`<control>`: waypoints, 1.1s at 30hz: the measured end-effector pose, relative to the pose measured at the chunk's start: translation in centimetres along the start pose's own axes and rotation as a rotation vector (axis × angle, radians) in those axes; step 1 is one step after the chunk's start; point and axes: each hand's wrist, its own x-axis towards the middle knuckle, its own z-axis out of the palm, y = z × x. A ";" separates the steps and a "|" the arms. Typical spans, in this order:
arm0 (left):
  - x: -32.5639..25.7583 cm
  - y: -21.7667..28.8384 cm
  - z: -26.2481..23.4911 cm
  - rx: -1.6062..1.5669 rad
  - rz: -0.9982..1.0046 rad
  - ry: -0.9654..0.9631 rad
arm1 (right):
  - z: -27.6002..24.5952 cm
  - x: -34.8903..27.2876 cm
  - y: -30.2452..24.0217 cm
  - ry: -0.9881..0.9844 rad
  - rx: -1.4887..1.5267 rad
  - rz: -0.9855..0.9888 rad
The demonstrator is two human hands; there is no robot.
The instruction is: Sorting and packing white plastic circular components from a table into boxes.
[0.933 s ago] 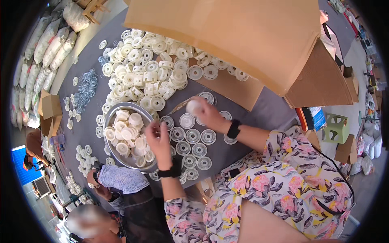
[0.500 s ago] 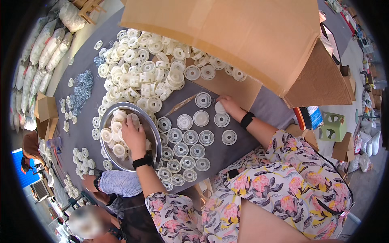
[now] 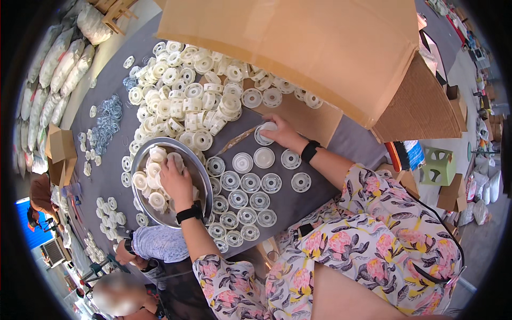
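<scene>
A round metal bowl (image 3: 140, 205) on the table holds a heap of white flanged plastic parts (image 3: 157, 200). Inside it, my left hand (image 3: 177, 184) has its fingers curled over one white plastic part (image 3: 176, 159). Farther right, my right hand (image 3: 284, 134) pinches a small white disc (image 3: 268, 128) at a round plastic wheel (image 3: 261, 140); whether the disc touches the wheel, I cannot tell. Rows of similar translucent wheels (image 3: 250, 182) lie flat between bowl and right forearm. Two wheels (image 3: 264, 158) just below my right hand have whiter centres.
Beyond the bowl rises a large pile of white plastic wheels (image 3: 181, 96). A big cardboard box (image 3: 298, 48) overhangs the far right. Clear bluish rings (image 3: 108, 118) lie at the left. A co-worker's sleeved arm (image 3: 160, 244) reaches in beside the bowl. A green stool (image 3: 439, 166) stands right.
My right hand has moved left and slightly away from me, carrying the white disc from one wheel to another. My left hand stays in the bowl, nearly unmoved.
</scene>
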 end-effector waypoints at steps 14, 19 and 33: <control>1.0 -0.7 0.3 0.148 0.030 -0.021 | 0.6 -0.5 -0.7 0.058 -0.702 -0.575; 1.4 -0.5 0.4 0.112 -0.069 -0.003 | 0.1 -0.7 -0.4 -0.153 -0.767 -0.522; 0.7 -0.8 1.2 0.103 -0.148 0.030 | -0.9 -0.3 -1.7 -0.103 -0.654 -0.500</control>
